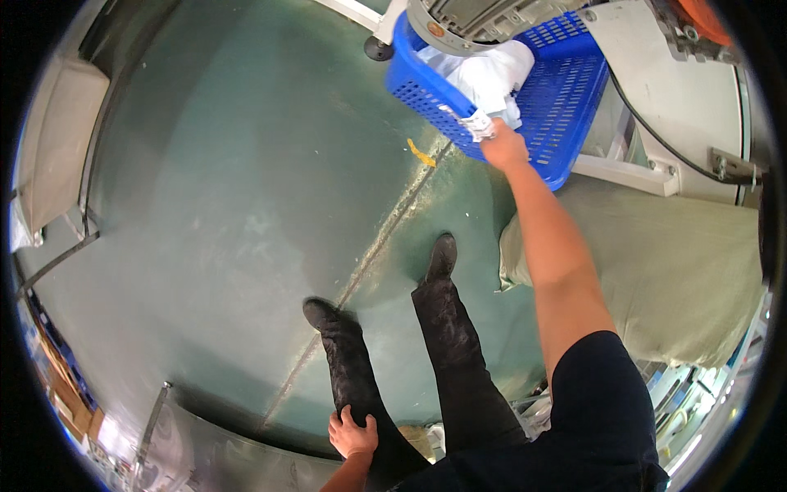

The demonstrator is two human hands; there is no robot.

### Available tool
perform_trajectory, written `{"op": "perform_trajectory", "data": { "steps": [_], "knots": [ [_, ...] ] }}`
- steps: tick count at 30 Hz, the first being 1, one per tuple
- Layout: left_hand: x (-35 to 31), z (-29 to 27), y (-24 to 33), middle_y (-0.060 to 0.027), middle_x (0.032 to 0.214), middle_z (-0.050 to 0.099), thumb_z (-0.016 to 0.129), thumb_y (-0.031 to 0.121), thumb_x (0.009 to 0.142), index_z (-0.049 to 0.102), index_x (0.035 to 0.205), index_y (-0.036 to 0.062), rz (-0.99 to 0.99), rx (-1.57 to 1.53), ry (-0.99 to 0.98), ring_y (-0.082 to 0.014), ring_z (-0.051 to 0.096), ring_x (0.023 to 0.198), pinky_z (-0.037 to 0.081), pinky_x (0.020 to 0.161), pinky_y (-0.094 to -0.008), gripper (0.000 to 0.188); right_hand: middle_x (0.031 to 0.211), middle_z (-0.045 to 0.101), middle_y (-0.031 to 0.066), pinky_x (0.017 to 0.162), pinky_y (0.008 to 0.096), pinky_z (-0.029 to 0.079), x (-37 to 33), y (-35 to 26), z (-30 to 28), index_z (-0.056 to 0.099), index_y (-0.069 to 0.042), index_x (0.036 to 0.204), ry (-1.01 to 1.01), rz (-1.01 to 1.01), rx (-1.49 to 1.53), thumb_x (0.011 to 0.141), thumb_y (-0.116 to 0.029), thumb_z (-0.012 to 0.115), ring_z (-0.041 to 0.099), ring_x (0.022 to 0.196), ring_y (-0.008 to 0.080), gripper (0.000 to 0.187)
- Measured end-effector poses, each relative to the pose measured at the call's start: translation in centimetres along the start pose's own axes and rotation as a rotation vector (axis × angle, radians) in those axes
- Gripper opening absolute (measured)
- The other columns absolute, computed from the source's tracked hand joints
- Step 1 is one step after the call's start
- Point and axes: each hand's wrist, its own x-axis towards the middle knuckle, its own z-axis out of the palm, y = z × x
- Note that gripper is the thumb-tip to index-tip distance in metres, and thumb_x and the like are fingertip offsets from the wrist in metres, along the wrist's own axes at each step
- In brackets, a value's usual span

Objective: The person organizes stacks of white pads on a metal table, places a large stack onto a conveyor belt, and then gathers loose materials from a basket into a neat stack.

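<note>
My right arm reaches forward, and my right hand point(505, 146) is closed at the near side of a blue plastic basket point(566, 98), gripping its edge. Right beside my fingers is a small white tag or scrap point(477, 125) with dark marks. Inside the basket lies a bundle of crumpled white material point(492, 78), either cloth or plastic film. My left hand point(352, 432) rests on my left leg near the knee, fingers spread and holding nothing.
A metal motor housing point(492, 20) overhangs the basket. Pale machine framing point(689, 107) with a black cable stands at right, above a beige covered bulk point(656, 262). A yellow strip point(421, 153) lies on the green floor point(246, 180). A caster wheel point(377, 49) stands left of the basket.
</note>
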Motion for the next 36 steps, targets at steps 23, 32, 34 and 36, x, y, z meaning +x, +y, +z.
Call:
{"op": "perform_trajectory", "data": {
  "steps": [23, 32, 34, 36],
  "knots": [
    [1.1, 0.1, -0.8, -0.0171, 0.121, 0.043, 0.061, 0.038, 0.067, 0.049, 0.114, 0.0144, 0.022, -0.052, -0.004, -0.0351, 0.041, 0.110, 0.035, 0.091, -0.0454, 0.053, 0.097, 0.052, 0.0173, 0.077, 0.0426, 0.043, -30.5, -9.0, 14.6, 0.044, 0.001, 0.105, -0.318, -0.419, 0.258, 0.065, -0.023, 0.065, 0.047, 0.095, 0.0343, 0.051],
    [1.1, 0.2, -0.2, -0.0173, 0.120, 0.043, 0.062, 0.036, 0.067, 0.049, 0.112, 0.0128, 0.048, -0.073, 0.022, -0.0357, 0.042, 0.109, 0.035, 0.090, -0.0457, 0.053, 0.079, 0.062, 0.0124, 0.064, 0.0325, 0.047, -20.4, -5.3, 15.0, 0.059, -0.002, 0.086, -0.366, -0.085, 0.883, 0.083, -0.024, 0.056, 0.061, 0.074, 0.0211, 0.022],
    [1.2, -0.1, -0.1, -0.0177, 0.118, 0.044, 0.062, 0.033, 0.067, 0.048, 0.112, 0.0113, 0.076, -0.054, 0.021, -0.0364, 0.042, 0.108, 0.035, 0.089, -0.0461, 0.052, 0.075, 0.063, 0.0127, 0.065, 0.0334, 0.047, -13.9, -1.9, 17.8, 0.061, -0.002, 0.084, 0.044, -0.008, 0.918, 0.083, -0.021, 0.055, 0.062, 0.070, 0.0232, 0.020],
    [1.2, -0.4, 0.1, -0.0186, 0.118, 0.043, 0.063, 0.032, 0.068, 0.048, 0.113, 0.0099, 0.081, -0.048, 0.009, -0.0373, 0.042, 0.108, 0.035, 0.090, -0.0462, 0.052, 0.085, 0.063, 0.0168, 0.073, 0.0345, 0.046, -7.1, 1.7, 17.8, 0.063, -0.002, 0.085, 0.185, 0.034, 0.779, 0.080, -0.017, 0.054, 0.061, 0.083, 0.0282, 0.018]
  ]
}}
